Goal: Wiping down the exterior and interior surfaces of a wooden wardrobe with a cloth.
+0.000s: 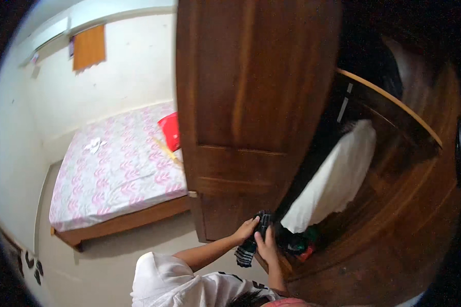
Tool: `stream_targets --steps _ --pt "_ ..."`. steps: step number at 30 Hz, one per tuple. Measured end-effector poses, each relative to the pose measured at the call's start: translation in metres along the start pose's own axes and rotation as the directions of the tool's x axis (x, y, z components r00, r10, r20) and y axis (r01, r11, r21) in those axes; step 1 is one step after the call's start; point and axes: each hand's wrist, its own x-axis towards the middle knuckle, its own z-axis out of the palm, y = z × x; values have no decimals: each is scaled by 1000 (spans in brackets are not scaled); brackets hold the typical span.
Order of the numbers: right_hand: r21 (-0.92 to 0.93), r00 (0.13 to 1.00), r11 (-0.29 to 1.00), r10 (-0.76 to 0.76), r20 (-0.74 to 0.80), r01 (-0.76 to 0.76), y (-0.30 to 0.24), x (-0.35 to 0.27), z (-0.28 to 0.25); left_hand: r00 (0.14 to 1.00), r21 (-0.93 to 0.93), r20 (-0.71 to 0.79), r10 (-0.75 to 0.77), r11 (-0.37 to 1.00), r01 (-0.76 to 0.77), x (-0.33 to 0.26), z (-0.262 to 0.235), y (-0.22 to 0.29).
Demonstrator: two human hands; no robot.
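Note:
Low in front of the wardrobe, a dark cloth item [245, 254] with pale stripes, perhaps a sock or folded garment, hangs between my hands. My left hand [245, 228] is closed on its upper left side. On its right side, my right hand [266, 245] grips it with the thumb and fingers. Just beyond the right hand, dark, green and red clothes [306, 249] lie bunched at the wardrobe's bottom. A white cloth [338, 176] drapes down inside the wardrobe, its lower end by those clothes.
The tall brown wardrobe door [251, 92] stands open before me. A curved wooden edge [394, 102] crosses the wardrobe at right. Behind the door, a bed [112, 174] with a pink-patterned sheet holds a red item [170, 131] and a small white cloth [95, 146].

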Motion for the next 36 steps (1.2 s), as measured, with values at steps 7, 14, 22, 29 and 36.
stream_targets --steps 7,14,22,29,36 --pt "-9 925 1000 19 379 -17 -74 1 105 963 -195 -251 100 969 -152 -65 -118 -11" --pt "-117 825 993 55 563 14 -80 26 170 856 -92 -415 308 922 -376 -103 -189 -8" --pt "-30 767 999 -8 641 35 -87 65 190 835 137 -375 403 915 -380 -106 -227 -10" --pt "180 760 968 -250 600 176 -78 122 206 790 195 -464 402 916 -351 -96 -278 -19" --pt "374 859 927 -187 477 -6 -93 143 191 830 -4 -478 287 944 -329 -85 -264 32"
